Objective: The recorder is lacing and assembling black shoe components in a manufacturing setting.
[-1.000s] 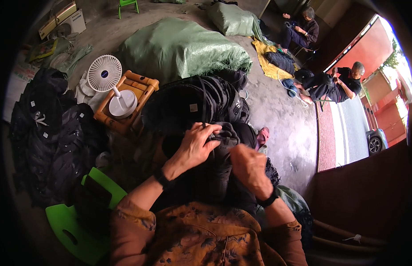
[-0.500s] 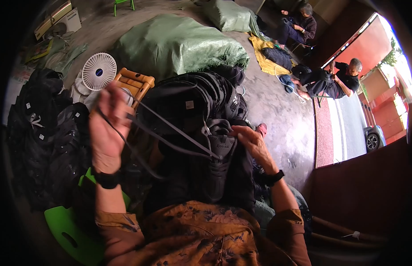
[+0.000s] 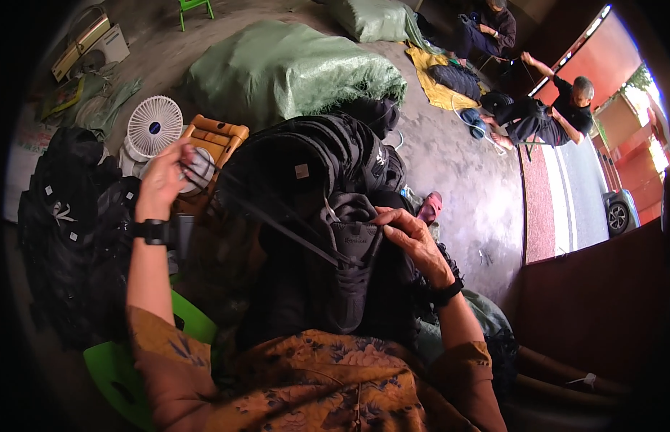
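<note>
A black shoe [image 3: 351, 277] lies on my lap, its toe toward me and its tongue and opening facing away. Black shoelaces [image 3: 277, 225] run from its eyelets up and left to my left hand [image 3: 162, 180]. That hand is closed on the laces, raised in front of the white fan. My right hand [image 3: 414, 241] pinches the upper right edge of the shoe beside the tongue, thumb and fingers together. Just beyond the shoe sits a heap of black shoes [image 3: 306, 147], with a small pale sticker on one.
At the left are a black pile [image 3: 76, 216], a white fan [image 3: 154, 126], a bamboo stool [image 3: 218, 137] and a green plastic chair [image 3: 122, 374]. A green sack [image 3: 284, 72] lies ahead. Two people sit at the upper right, near a yellow cloth [image 3: 429, 79] and the doorway.
My left hand has moved slightly left with the laces, and they stretch farther from the shoe. My right hand stays on the shoe. The seated person near the doorway has raised an arm.
</note>
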Action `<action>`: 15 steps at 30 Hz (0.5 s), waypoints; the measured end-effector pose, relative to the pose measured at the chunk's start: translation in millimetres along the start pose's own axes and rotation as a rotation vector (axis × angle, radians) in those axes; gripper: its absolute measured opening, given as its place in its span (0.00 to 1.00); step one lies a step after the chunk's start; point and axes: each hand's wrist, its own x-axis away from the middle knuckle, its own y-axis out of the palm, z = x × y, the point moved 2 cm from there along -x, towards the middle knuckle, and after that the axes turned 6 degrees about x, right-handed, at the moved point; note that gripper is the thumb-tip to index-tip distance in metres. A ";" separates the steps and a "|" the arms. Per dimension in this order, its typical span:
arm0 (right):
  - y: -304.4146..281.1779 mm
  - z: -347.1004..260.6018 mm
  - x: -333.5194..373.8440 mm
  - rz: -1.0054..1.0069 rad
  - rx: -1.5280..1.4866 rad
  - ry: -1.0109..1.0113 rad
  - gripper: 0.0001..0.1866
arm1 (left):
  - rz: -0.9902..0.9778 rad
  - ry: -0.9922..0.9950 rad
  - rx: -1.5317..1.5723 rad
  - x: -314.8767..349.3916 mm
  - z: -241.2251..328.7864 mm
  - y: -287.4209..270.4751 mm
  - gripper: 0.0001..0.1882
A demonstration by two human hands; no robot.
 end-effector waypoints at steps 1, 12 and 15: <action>1.4 0.4 -0.6 0.011 0.023 0.012 0.12 | 0.118 -0.014 0.075 2.6 11.7 -22.7 0.12; 4.3 -11.4 -11.4 -0.103 0.239 -0.061 0.26 | 0.379 0.647 0.213 135.4 231.9 -266.6 0.14; 5.9 -12.2 -9.4 -0.024 0.528 -0.209 0.24 | 0.230 0.587 -0.022 134.8 159.5 -201.6 0.15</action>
